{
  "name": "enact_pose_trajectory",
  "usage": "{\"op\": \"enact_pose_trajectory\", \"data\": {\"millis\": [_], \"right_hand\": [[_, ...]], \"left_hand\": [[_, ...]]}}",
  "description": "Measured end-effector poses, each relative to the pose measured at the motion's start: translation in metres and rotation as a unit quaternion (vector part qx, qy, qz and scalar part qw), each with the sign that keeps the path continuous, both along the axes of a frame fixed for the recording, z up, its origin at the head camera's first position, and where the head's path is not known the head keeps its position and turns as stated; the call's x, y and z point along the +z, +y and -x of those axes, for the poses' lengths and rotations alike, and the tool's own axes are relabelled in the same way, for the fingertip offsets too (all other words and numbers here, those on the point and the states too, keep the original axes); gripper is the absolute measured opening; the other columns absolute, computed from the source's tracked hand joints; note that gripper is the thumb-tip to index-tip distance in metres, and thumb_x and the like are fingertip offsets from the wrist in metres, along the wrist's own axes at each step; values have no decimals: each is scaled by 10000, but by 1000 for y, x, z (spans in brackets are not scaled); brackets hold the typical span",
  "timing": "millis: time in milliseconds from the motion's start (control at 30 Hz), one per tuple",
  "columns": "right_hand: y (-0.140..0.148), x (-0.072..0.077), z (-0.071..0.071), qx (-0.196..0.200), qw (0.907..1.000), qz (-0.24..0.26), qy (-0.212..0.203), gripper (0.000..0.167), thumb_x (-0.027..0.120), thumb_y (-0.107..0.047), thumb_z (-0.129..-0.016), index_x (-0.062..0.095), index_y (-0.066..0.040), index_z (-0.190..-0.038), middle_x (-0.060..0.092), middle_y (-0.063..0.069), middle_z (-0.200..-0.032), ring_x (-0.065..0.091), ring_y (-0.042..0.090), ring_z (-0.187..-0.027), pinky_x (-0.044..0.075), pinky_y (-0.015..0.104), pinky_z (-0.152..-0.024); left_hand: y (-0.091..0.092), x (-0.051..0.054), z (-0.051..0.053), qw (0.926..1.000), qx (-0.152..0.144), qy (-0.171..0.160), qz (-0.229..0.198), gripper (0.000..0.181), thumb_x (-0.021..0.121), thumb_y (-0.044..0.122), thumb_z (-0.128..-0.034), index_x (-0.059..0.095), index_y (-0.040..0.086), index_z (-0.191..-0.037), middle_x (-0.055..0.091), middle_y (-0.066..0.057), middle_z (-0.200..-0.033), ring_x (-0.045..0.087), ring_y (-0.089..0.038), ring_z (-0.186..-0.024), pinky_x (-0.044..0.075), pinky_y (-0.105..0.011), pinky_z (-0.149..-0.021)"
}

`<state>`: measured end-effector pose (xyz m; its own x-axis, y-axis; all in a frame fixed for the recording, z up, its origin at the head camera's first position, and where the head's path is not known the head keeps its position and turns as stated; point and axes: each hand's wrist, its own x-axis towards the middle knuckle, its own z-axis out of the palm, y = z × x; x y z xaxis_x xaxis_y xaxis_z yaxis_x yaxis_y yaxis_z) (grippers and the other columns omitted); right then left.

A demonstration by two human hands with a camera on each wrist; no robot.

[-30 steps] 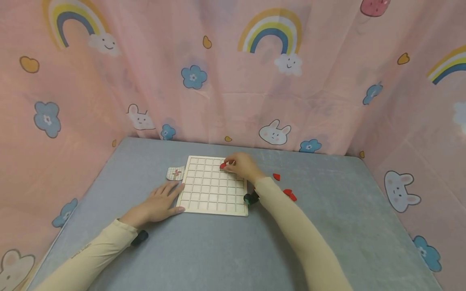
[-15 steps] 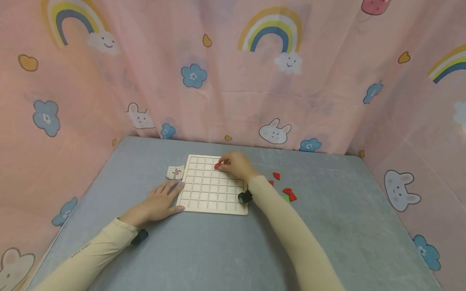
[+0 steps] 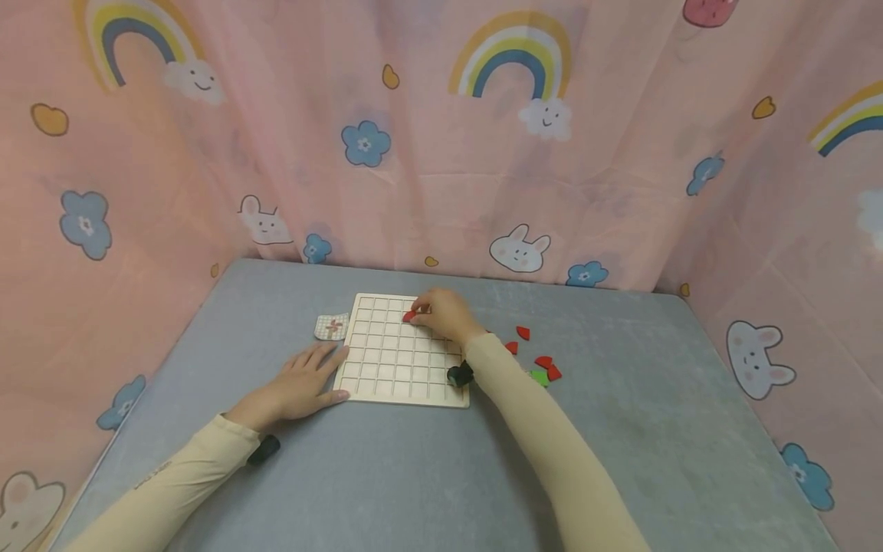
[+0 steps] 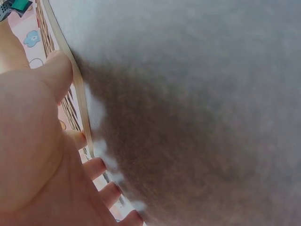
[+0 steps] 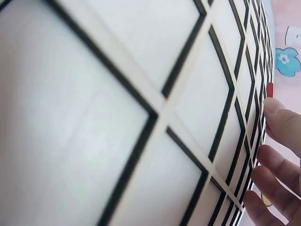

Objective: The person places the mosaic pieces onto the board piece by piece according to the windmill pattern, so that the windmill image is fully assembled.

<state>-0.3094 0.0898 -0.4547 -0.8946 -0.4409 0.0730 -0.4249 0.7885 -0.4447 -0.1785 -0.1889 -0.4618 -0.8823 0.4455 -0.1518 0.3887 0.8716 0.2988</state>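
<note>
My right hand (image 3: 444, 316) pinches a small red piece (image 3: 409, 316) between thumb and finger over the far part of a pale wooden grid board (image 3: 395, 376). In the right wrist view, only a sliver of the red piece (image 5: 270, 89) shows beyond the thumb, close above the board's grid (image 5: 160, 113). My left hand (image 3: 293, 389) lies with fingers spread at the board's left edge, thumb and fingertips touching it. The left wrist view shows that hand (image 4: 56, 127) along the board's rim (image 4: 82, 103). The right hand hides the board's far right corner.
A small card (image 3: 333, 327) with a pinwheel-like picture lies left of the board. Several red pieces (image 3: 523, 333) and a green piece (image 3: 539, 378) lie on the grey table (image 3: 414, 475) to the right. Patterned pink curtains (image 3: 428, 192) enclose the table's back and sides.
My right hand has moved a little left over the board with the red piece. Its forearm has shifted left too, uncovering the green piece and another red one. The left hand stays put.
</note>
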Motion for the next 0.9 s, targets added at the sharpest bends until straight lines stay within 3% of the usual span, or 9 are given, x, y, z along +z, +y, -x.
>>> {"op": "enact_pose_trajectory", "data": {"millis": [500,900], "right_hand": [[-2,-3,0,-31,10000,-40,52,253,742,-287,-895,760,-141,-1101,712,67,-1070,648,220,-1004,524,378,-910],[-3,-3,0,-94,9999,82,-97,256,734,-273,-904,755,-121,-1109,704,87,-1092,640,241,-1029,516,398,-932]], "left_hand": [[1,2,-2,10000,6,5,43,768,552,461,-985,249,62,-1567,218,-231,-1611,216,-500,-1474,221,-692,-1145],[-2,-4,0,9999,-51,57,-111,796,547,496,-976,243,57,-1565,205,-243,-1603,200,-514,-1468,216,-709,-1131]]}}
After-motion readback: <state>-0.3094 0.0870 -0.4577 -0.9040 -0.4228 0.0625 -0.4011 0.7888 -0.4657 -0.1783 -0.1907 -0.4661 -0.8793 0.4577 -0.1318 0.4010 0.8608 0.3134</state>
